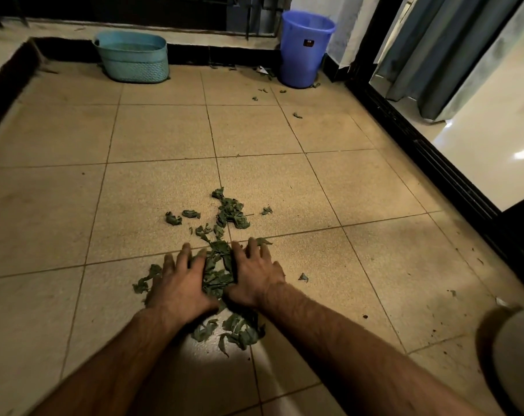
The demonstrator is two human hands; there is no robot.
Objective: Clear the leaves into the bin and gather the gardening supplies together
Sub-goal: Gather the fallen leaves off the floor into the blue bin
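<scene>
Only the person's two forearms and hands were in view, and both were bare. No sleeve reached as far down as the picture showed, and neither wrist carried a watch, band or bracelet. The left hand [179, 280] wore no glove and no ring that could be made out. The right hand [256, 274] was likewise ungloved, its fingers plain. Fine hair covered the tops of both forearms, thicker toward the wrists. The fingernails looked short, though the picture was too soft there to tell more.
</scene>
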